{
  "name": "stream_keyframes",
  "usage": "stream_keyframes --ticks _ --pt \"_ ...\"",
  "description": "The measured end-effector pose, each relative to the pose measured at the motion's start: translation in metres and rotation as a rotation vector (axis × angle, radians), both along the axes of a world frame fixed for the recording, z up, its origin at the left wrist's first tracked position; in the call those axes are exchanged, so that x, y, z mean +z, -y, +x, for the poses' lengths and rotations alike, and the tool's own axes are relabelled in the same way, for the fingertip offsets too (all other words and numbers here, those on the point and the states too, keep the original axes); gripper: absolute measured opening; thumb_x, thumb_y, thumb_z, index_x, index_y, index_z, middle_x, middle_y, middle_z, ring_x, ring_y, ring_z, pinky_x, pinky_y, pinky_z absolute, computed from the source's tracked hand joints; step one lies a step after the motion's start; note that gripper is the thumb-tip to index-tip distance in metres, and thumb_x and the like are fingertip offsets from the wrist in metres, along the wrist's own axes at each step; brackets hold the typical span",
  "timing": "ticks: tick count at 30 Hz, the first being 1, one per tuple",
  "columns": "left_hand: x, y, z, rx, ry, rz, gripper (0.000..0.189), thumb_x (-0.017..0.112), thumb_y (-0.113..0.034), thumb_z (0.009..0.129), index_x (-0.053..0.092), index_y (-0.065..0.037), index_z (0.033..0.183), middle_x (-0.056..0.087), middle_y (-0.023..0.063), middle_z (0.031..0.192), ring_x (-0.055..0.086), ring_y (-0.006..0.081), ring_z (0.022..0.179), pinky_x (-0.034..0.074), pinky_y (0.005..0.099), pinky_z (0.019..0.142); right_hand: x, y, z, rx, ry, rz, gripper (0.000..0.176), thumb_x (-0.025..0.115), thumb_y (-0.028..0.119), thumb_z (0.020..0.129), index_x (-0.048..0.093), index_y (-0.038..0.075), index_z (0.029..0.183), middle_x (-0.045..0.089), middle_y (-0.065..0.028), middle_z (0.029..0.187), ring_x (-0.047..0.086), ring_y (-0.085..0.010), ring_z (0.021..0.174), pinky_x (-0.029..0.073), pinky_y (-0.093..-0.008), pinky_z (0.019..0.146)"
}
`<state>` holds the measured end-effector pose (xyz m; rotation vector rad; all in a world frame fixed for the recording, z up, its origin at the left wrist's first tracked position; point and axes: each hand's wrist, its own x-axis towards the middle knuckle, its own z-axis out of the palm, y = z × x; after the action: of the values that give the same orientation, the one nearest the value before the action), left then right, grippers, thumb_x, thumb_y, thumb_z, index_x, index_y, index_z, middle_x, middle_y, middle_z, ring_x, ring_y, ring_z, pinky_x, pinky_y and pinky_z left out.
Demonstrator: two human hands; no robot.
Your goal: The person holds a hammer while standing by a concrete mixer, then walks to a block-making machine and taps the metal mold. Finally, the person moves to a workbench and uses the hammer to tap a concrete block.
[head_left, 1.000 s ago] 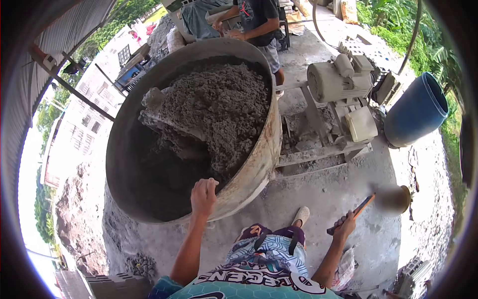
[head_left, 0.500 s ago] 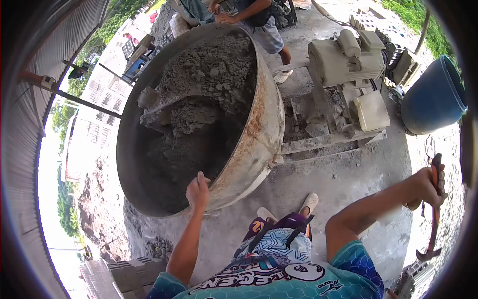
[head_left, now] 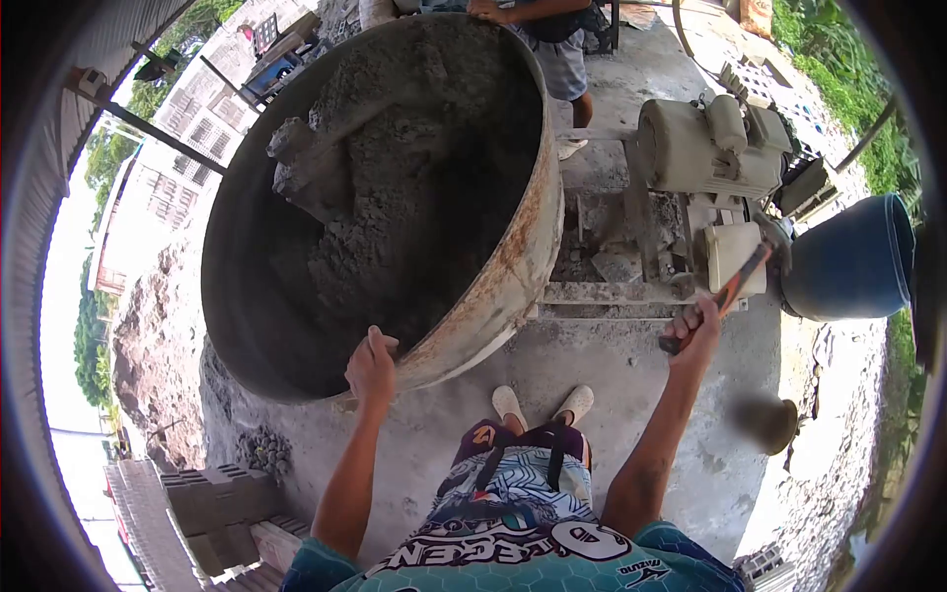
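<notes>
A large concrete mixer drum (head_left: 483, 296) with a rusty, mortar-stained outer wall stands in front of me, tilted so its mouth faces me. Grey mix (head_left: 385, 217) lies inside, around a caked mixing blade (head_left: 301, 163). My left hand (head_left: 372, 370) is closed over the near rim of the drum. To the right of the drum, my right hand (head_left: 695, 333) grips a hammer (head_left: 735, 288) by its orange and black handle. The hammer is raised, its head blurred near the blue barrel.
A dusty motor (head_left: 700, 148) sits on a metal frame beside the drum, with a pale jug (head_left: 735, 255) below it. A blue barrel (head_left: 846, 259) stands at right. Another person's hand (head_left: 490, 11) is on the far rim. Concrete blocks (head_left: 222, 513) are stacked lower left.
My right hand has swung the hammer from low at the far right up and inward, toward the drum. My left hand stays on the rim. The view has shifted slightly.
</notes>
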<state>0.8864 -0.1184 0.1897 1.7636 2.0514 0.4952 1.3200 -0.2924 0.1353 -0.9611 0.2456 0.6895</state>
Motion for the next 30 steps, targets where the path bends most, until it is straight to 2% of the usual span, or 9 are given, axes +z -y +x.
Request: stream_keyframes --ticks 6,7,9,12,15,17,21,24,30 --pt "-0.001 -0.014 -0.012 -0.158 -0.033 0.18 0.047 0.04 -0.032 0.103 0.068 -0.009 0.072 0.068 0.0048 0.077 0.065 0.0277 0.08 0.047 0.0414 0.078 0.11 0.062 0.08 -1.185 0.497 0.261 0.032 0.051 0.014 0.084 0.033 0.016 0.058 0.034 -0.0014 0.05 0.041 -0.0154 0.045 0.048 -0.034 0.054" --pt "-0.002 -0.017 -0.015 -0.199 -0.045 0.218 0.046 0.041 -0.03 0.102 0.067 -0.009 0.071 0.067 0.0042 0.075 0.065 0.0269 0.079 0.047 0.0408 0.077 0.11 0.034 0.073 -1.153 0.512 0.27 0.032 0.051 0.014 0.084 0.033 0.016 0.058 0.034 -0.0014 0.05 0.041 -0.0154 0.045 0.048 -0.034 0.054" --pt "-0.003 -0.019 -0.02 -0.209 -0.041 0.236 0.045 0.041 -0.029 0.102 0.066 -0.01 0.07 0.066 0.0035 0.074 0.064 0.0262 0.077 0.046 0.0401 0.076 0.081 -0.055 0.04 -1.02 0.347 0.553 0.03 0.048 0.012 0.076 0.03 0.015 0.053 0.032 -0.0029 0.048 0.043 -0.0194 0.045 0.049 -0.0384 0.056" --pt "-0.001 -0.016 -0.038 -0.257 -0.02 0.253 0.042 0.043 -0.027 0.101 0.066 -0.01 0.069 0.065 0.0028 0.072 0.063 0.0254 0.077 0.045 0.0398 0.074 -0.007 -0.189 -0.113 -0.551 -0.014 0.403 0.031 0.049 0.01 0.081 0.03 0.014 0.057 0.03 0.0006 0.05 0.041 -0.0183 0.045 0.044 -0.0386 0.053" --pt "-0.004 -0.019 -0.047 -0.283 -0.012 0.211 0.043 0.042 -0.025 0.101 0.066 -0.009 0.069 0.065 0.0048 0.073 0.063 0.0268 0.077 0.046 0.0406 0.075 -0.047 -0.143 -0.185 0.733 -0.434 0.167 0.033 0.055 0.021 0.093 0.038 0.017 0.065 0.032 0.0054 0.051 0.034 -0.0108 0.039 0.036 -0.0317 0.043" --pt "-0.006 -0.021 -0.051 -0.289 0.037 0.26 0.042 0.042 -0.025 0.101 0.067 -0.009 0.07 0.065 0.0049 0.075 0.063 0.0268 0.078 0.046 0.0399 0.075 -0.05 -0.082 -0.163 0.748 -0.272 -0.119 0.03 0.055 0.021 0.093 0.04 0.019 0.067 0.033 0.0064 0.051 0.034 -0.0094 0.037 0.036 -0.0311 0.039" --pt "-0.004 -0.023 -0.053 -0.253 0.103 0.263 0.038 0.047 -0.025 0.098 0.066 -0.009 0.07 0.064 0.0044 0.076 0.062 0.026 0.078 0.044 0.0398 0.073 -0.021 0.02 -0.121 0.361 -0.204 -0.231 0.029 0.054 0.019 0.093 0.041 0.019 0.068 0.032 0.0077 0.052 0.033 -0.0083 0.04 0.035 -0.0286 0.041" --pt "-0.003 -0.022 -0.05 -0.32 0.074 0.265 0.036 0.05 -0.026 0.097 0.065 -0.009 0.069 0.063 0.003 0.074 0.062 0.0242 0.075 0.043 0.0381 0.072 0.026 0.092 -0.075 0.02 0.111 0.031 0.031 0.056 0.019 0.095 0.041 0.017 0.068 0.035 0.0045 0.054 0.035 -0.0101 0.044 0.04 -0.0289 0.049" --pt "-0.007 -0.032 -0.05 -0.393 0.025 0.352 0.033 0.057 -0.026 0.094 0.064 -0.009 0.066 0.06 0.0003 0.069 0.059 0.0204 0.067 0.043 0.0347 0.068 0.074 0.077 0.058 -1.227 0.479 0.369 0.029 0.05 0.01 0.079 0.034 0.016 0.056 0.037 -0.002 0.055 0.044 -0.0199 0.051 0.052 -0.0422 0.062"
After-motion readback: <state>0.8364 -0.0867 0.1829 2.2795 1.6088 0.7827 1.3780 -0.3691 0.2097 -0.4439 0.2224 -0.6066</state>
